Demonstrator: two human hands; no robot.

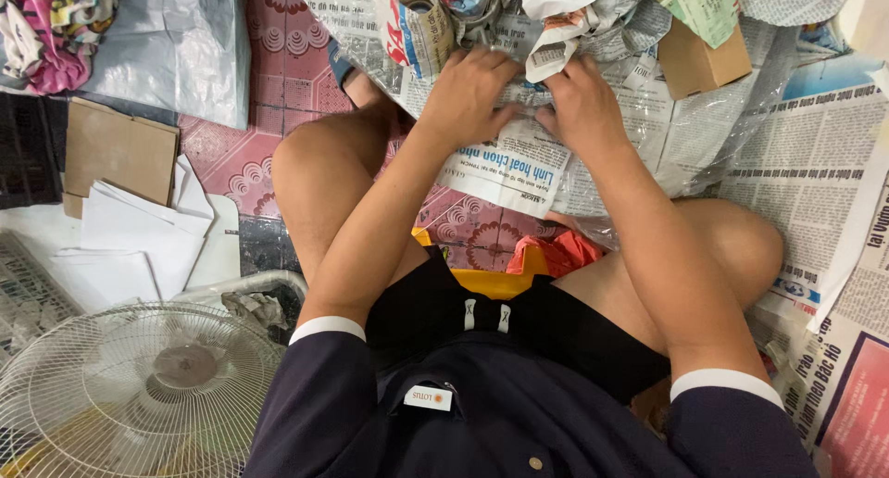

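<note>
The floor (278,70) is covered with spread newspapers (815,163). A white fan (139,385) is seen at the lower left. A newspaper-wrapped bundle (519,154) is pressed between the knees by the left hand (468,94) and right hand (583,107), fingers curled onto the paper, close together.

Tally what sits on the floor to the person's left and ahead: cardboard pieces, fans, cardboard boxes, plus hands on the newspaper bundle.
Flat cardboard piece: 1
White fan: 1
Cardboard box: 1
Hands on the newspaper bundle: 2, left hand and right hand
Total: 5
</note>
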